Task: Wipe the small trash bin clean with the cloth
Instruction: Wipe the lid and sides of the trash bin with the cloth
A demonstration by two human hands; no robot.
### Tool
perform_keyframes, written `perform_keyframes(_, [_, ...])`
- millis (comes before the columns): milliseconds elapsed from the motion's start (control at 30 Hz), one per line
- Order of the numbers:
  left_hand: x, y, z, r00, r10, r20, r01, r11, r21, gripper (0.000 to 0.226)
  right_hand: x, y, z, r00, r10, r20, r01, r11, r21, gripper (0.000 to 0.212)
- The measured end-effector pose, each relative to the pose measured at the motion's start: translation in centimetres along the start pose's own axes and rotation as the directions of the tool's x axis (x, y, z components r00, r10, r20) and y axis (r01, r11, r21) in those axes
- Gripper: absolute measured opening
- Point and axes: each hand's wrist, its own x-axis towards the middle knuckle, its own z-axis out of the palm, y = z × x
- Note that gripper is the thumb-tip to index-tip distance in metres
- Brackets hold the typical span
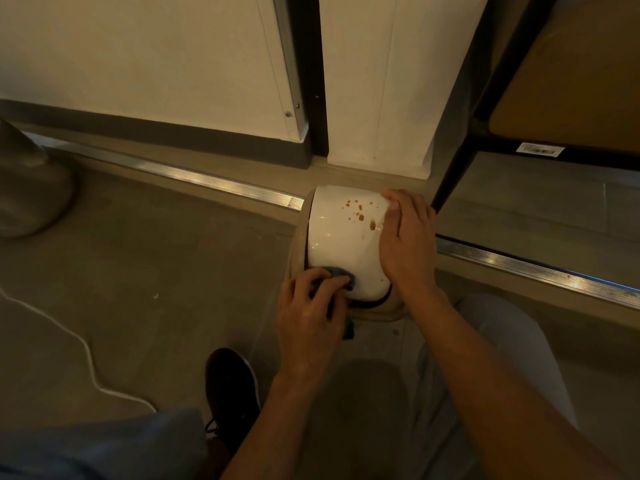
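Left hand (pixel 310 313) grips the dark blue cloth (pixel 341 277) bunched against the near-left edge of the white lid of the small trash bin (pixel 343 244), which stands on the floor (pixel 173 254) by the wall. Right hand (pixel 407 237) lies flat along the lid's right side, fingers relaxed, steadying it. Brown stains (pixel 360 211) sit at the far right of the lid, up and away from the cloth, just beside my right fingertips (pixel 391 202). I judge the wipe must travel forward and rightward across the lid; left hand does it.
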Motion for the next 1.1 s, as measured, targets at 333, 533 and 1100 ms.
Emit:
perform_keyframes(333, [3.1,1.6,0.1,0.995,-0.028,-0.096,0.025,0.999,-0.031,0.021,0.0,0.1,-0.2,1.0,-0.002,0.001,0.002,1.0,0.015,0.048])
perform_keyframes(533, [-1.0,0.4,0.4,0.998,-0.049,-0.043,0.05,0.999,0.023,0.022,0.2,-0.2,-0.1,1.0,0.002,-0.005,-0.002,1.0,0.019,0.046])
perform_keyframes(1100, [0.9,3.8,-0.4,0.929,-0.354,0.11,0.341,0.932,0.127,0.011,0.1,-0.1,0.0,1.0,0.008,0.002,-0.008,1.0,0.026,0.05])
